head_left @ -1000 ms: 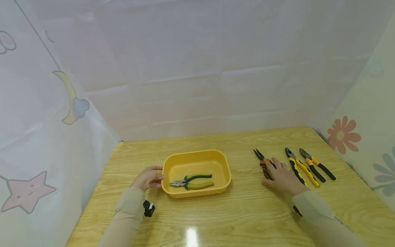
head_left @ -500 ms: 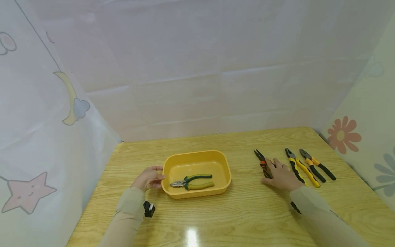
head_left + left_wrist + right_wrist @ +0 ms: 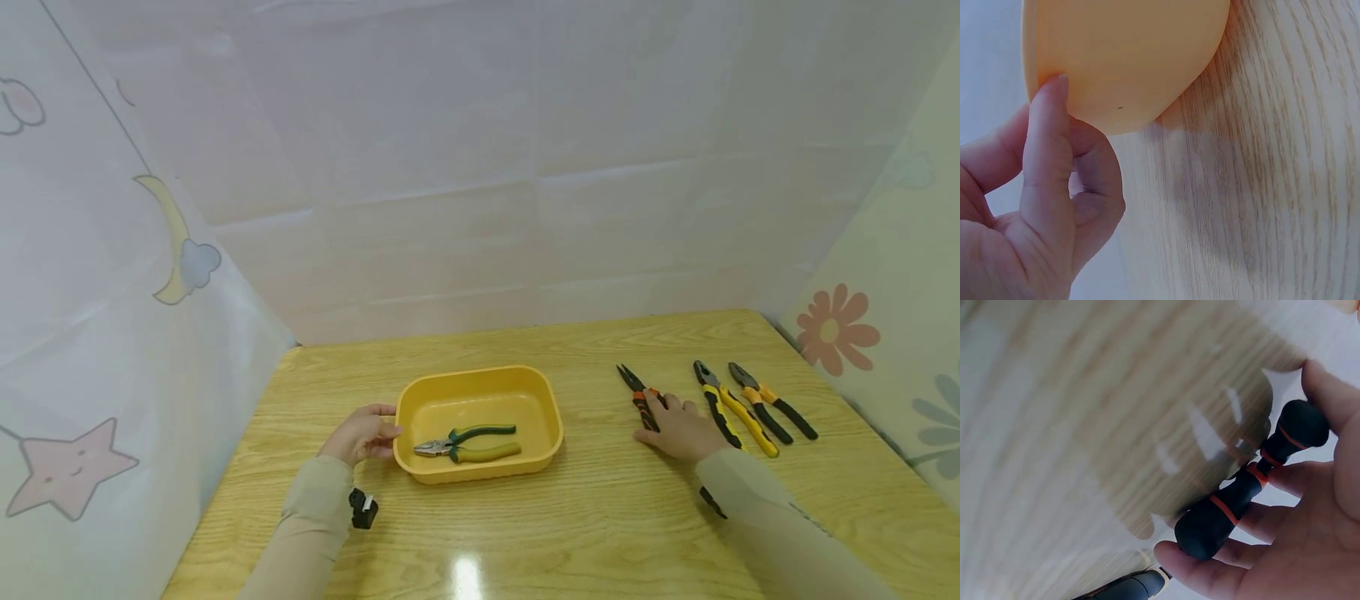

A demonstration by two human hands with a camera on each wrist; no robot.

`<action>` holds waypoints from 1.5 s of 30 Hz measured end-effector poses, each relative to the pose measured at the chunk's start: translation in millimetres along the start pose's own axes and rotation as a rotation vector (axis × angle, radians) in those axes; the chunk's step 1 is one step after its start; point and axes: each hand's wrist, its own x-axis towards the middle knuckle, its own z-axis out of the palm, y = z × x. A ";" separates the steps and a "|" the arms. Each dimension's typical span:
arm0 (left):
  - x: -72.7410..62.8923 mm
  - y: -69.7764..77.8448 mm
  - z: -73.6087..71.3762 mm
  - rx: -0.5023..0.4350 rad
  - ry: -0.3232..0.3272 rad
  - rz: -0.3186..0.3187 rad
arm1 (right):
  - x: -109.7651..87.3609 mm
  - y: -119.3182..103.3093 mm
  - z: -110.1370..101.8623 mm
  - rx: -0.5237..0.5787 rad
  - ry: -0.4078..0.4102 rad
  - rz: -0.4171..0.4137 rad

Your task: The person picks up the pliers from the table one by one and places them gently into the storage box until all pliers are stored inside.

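Note:
My left hand [image 3: 363, 434] holds the left end of a yellow plastic basin [image 3: 553, 433]; the left wrist view shows the thumb against the basin's wall [image 3: 1129, 56], other fingers bent beside it. In the basin lie green-and-yellow combination pliers [image 3: 480, 452], jaws pointing left. Farther right, my right hand [image 3: 684, 430] grips the handles of black-and-red needle-nose pliers [image 3: 632, 379], whose tips point away from me on the table. Seen from the right wrist, both handles [image 3: 1210, 525] sit between the thumb and the bent fingers. The hand partly covers these handles in the head view.
Two more pliers lie right of my right hand: yellow-and-black ones [image 3: 738, 408], then orange-and-black ones [image 3: 772, 402]. The wooden table [image 3: 555, 533] meets a pale cloth backdrop [image 3: 480, 208] behind, with printed cloth on both sides.
My right hand has shifted slightly left and toward me, drawing its fingers in around the needle-nose pliers' handles. The left hand and basin have stayed put.

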 end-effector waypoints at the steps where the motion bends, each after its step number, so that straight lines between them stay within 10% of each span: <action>1: 0.2 -0.3 -0.1 -0.002 -0.001 0.000 | -0.3 -0.3 0.0 -0.002 0.006 -0.005; 45: -0.3 -0.6 0.1 -0.016 0.003 -0.008 | -12.2 -15.3 -14.2 0.094 0.355 -0.025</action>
